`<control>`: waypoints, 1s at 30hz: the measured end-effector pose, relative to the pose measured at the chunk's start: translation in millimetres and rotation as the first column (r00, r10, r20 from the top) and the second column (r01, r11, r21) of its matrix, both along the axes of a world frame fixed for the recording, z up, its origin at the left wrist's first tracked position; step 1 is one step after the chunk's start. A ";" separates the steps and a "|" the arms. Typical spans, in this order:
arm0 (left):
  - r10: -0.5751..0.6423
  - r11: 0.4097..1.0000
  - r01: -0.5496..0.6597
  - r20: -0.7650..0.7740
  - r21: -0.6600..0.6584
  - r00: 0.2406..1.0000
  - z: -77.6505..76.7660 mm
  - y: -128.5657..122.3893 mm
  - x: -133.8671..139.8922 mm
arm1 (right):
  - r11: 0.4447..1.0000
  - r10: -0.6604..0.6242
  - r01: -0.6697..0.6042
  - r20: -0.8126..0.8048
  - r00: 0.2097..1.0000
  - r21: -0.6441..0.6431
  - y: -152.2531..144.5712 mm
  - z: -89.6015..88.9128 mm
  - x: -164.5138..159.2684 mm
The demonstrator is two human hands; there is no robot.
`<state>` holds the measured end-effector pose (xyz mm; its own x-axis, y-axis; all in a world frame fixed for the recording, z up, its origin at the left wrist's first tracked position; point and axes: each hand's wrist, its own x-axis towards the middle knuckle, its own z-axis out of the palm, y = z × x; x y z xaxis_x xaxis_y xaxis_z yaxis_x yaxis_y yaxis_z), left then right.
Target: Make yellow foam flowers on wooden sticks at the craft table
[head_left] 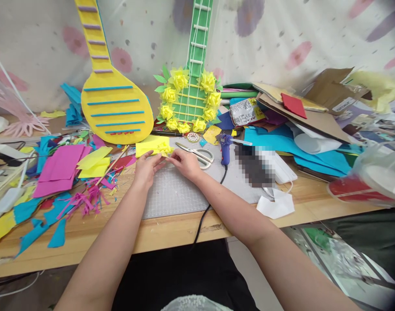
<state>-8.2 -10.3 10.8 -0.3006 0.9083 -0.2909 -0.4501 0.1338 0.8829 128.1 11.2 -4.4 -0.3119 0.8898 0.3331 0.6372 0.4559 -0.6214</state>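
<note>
My left hand and my right hand meet over the grey cutting mat. Pinched between their fingertips is a small piece of yellow paper, largely covered by the fingers. Just behind them lie yellow paper sheets with small yellow cut pieces on top. Scissors rest right beside my right hand. Farther right stands a blue hot glue gun, its black cord running toward the table's front edge.
A yellow paper instrument and a green one with yellow paper flowers lean at the back. Magenta paper and scraps cover the left side. Stacked blue paper, cardboard and a clear plastic bucket occupy the right.
</note>
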 end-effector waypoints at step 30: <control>0.242 0.962 -0.258 0.164 0.084 0.956 -10.3 12.7 5.0 | 0.851 0.007 -0.294 -0.550 0.835 -0.436 -1.4 0.1 -9.4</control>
